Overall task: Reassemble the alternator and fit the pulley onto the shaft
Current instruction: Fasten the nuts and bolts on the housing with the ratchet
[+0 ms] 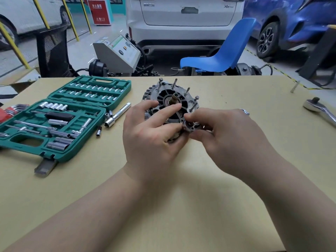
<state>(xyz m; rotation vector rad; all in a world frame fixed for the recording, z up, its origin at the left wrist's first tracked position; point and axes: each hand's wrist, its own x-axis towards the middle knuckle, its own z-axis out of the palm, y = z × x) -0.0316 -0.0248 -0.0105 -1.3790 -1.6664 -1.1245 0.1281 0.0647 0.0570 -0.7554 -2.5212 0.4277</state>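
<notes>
The grey alternator (pixel 164 96) lies flat at the middle of the table, its threaded shaft (pixel 175 98) pointing up and several long bolts standing out of the housing rim. My left hand (pixel 151 135) rests on its near left side, index finger stretched toward the shaft, thumb and lower fingers curled round the housing's near edge. My right hand (pixel 223 139) pinches a small metal part with holes (pixel 189 127) at the alternator's near right edge. No pulley can be made out.
An open green socket set (pixel 60 117) lies at the left, with loose sockets and an extension bar (pixel 118 115) beside it. A ratchet handle (pixel 320 110) lies at the far right and a lone bolt (pixel 295 87) behind it. A blue chair (pixel 221 51) stands beyond the table.
</notes>
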